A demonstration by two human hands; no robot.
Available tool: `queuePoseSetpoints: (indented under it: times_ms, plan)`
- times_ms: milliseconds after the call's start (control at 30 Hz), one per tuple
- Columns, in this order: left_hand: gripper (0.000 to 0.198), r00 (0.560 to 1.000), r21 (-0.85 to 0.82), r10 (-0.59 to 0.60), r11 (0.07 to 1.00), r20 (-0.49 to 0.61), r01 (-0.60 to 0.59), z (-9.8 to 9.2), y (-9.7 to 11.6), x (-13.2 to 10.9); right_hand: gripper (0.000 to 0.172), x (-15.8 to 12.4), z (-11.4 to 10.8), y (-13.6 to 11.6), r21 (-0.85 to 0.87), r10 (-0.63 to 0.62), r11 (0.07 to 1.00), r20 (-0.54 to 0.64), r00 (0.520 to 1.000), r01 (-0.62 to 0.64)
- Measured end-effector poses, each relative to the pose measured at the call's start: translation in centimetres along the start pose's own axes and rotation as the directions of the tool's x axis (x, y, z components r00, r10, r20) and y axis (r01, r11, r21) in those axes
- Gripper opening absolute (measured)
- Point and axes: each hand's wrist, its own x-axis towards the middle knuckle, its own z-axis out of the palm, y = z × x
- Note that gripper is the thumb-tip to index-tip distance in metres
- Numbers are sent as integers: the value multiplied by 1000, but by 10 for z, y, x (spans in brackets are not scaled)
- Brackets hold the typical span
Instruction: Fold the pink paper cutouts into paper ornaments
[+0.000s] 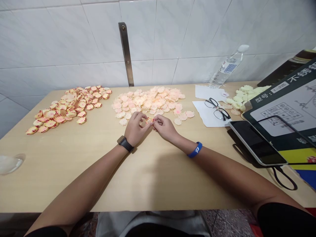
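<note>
Both hands meet over the middle of the table, in front of a heap of pale pink, jagged-edged flower-like discs (150,100). My left hand (135,127), with a black watch on its wrist, pinches a small yellow-and-red scalloped disc (149,120). From the other side my right hand (164,125) has its thumb and fingertips closed at the edge of the same disc. Fingers cover much of it. On the left lies a spread pile of similar discs with red-marked rims (71,107).
At the right are eyeglasses (217,108) on white paper (201,112), pale green discs (242,97), a tilted water bottle (227,69), a phone (258,143) with a cable, and a large printed box (291,102). A clear container (10,164) stands at the left edge. A tiled wall (165,33) closes the back.
</note>
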Motion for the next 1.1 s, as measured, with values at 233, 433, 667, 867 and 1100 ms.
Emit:
queuePoseSetpoints:
  times_ms: [233, 433, 667, 867, 1100]
  plan:
    - [10, 998, -23, -59, 998, -5, 59, -1, -4, 2, 13, -1, 1, -3, 13, 2, 1000, 10, 1000, -2]
    - [11, 993, -105, -113, 988, 37, 116, 0, -2, 1, 22, -2, 1, -6, -13, -16, 1000, 19, 1000, 16]
    - [13, 990, -183, -125, 974, 69, 136, 1, -3, 0, 13, 1, 2, -4, -127, 7, 992, -34, 999, -12]
    - [12, 995, -157, -42, 986, 88, 55, 2, 4, -4, 21, 1, 0, -4, -182, -17, 983, -49, 999, 8]
    - [30, 992, -208, -34, 976, 118, 59, 4, -2, 0, 33, 1, -2, 0, -68, -6, 998, -4, 1000, 6]
